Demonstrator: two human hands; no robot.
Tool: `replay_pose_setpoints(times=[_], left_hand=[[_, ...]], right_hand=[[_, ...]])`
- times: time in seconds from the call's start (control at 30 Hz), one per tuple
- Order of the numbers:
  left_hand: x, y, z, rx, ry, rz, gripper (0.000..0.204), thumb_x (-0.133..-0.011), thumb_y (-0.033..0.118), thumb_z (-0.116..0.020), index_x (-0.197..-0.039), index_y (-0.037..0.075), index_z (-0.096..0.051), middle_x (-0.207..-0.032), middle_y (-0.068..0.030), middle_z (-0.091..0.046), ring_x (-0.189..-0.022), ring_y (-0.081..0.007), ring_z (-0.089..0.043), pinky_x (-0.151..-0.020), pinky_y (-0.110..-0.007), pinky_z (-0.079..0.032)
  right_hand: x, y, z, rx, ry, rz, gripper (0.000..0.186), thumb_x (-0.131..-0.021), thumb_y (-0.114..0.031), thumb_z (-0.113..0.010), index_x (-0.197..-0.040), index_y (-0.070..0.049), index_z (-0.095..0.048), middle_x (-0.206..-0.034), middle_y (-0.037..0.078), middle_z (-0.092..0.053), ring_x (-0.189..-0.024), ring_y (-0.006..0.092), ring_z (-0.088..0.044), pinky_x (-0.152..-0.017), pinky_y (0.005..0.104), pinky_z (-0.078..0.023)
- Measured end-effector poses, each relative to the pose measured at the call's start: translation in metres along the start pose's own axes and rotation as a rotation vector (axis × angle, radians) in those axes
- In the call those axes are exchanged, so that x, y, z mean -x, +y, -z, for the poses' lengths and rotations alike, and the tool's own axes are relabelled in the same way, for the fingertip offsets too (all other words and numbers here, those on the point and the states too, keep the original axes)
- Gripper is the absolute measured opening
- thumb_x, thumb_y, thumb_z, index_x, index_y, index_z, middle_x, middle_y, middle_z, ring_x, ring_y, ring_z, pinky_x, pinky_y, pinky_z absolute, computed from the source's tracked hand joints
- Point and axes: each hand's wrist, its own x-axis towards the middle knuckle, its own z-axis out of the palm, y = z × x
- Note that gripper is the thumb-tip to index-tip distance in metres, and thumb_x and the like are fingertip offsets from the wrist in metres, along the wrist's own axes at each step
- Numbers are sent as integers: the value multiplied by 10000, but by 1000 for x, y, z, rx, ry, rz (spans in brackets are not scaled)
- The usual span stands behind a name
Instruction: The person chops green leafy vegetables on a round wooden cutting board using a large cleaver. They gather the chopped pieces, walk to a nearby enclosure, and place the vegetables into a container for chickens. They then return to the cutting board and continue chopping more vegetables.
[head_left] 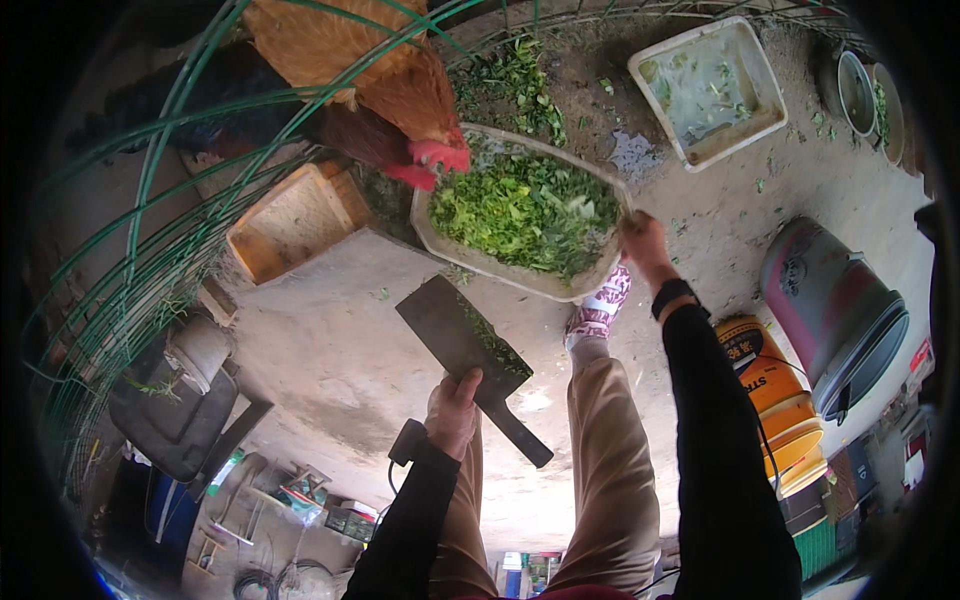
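My left hand (455, 412) is closed round a dark, broad-bladed cleaver (450, 325), with the thumb on the blade near the handle. Bits of chopped green leaf cling along the blade's edge. At the rim of a pale, angular plastic tub (498, 279), my right hand (645, 243) has its fingers curled over the right end. Chopped leafy greens (520, 205) fill much of the tub. Two chickens lean in over its left side: an orange-brown hen (400, 100) and a darker bird (350, 140) partly hidden behind it.
Green wire fencing (150, 230) curves along the left. An orange wooden-looking trough (290, 225) lies left of the tub. A white basin (710, 95) of cloudy water stands at the far right. A grey bin (835, 300) and yellow buckets (775, 390) are beside my right arm.
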Motion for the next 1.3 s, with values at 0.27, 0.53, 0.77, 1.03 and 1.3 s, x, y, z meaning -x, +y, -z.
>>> replay_pose_setpoints(times=[0.27, 0.53, 0.77, 1.03, 1.3], left_hand=[[7, -2, -4, -135, -20, -197, 357, -920, 193, -692, -1196, -10, -592, -1058, -12, -643, -944, -110, -564, -840, -266, -441], [1, 3, -4, 30, -25, -84, 379, -916, 132, -696, -1244, -5, -565, -1108, -13, -640, -992, -108, -566, -879, -270, -441], [-17, -22, 22, 164, -146, -128, 380, -927, 112, -676, -1268, -21, -571, -1154, -21, -635, -1044, -114, -561, -929, -270, -426], [-15, -15, 18, 151, -120, -150, 329, -936, 125, -659, -1211, -44, -597, -1087, -16, -636, -963, -107, -539, -869, -274, -433], [-14, -7, 17, 121, -97, -140, 302, -937, 186, -680, -1124, -47, -633, -1019, -17, -652, -919, -98, -544, -848, -263, -433]], right_hand=[[-91, -137, -8, 208, 575, 708, 188, -913, -182, -602, -817, -24, -633, -786, 205, -653, -791, 421, -645, -731, 470, -517], [27, -82, -68, 75, 303, -302, 326, -919, -279, -671, -912, 43, -623, -935, 212, -684, -812, 332, -685, -779, 482, -583], [37, -65, -139, -1127, 49, -280, 186, -962, -57, -580, -1071, 94, -590, -924, 167, -681, -684, 206, -647, -803, 451, -632], [91, -27, -77, -1025, 77, -373, 113, -944, 13, -553, -1015, 100, -570, -852, 137, -654, -641, 211, -638, -828, 484, -627], [-19, -103, -104, -957, 67, -323, 175, -942, 22, -529, -1054, 155, -507, -885, 165, -617, -749, 266, -673, -885, 510, -617]])
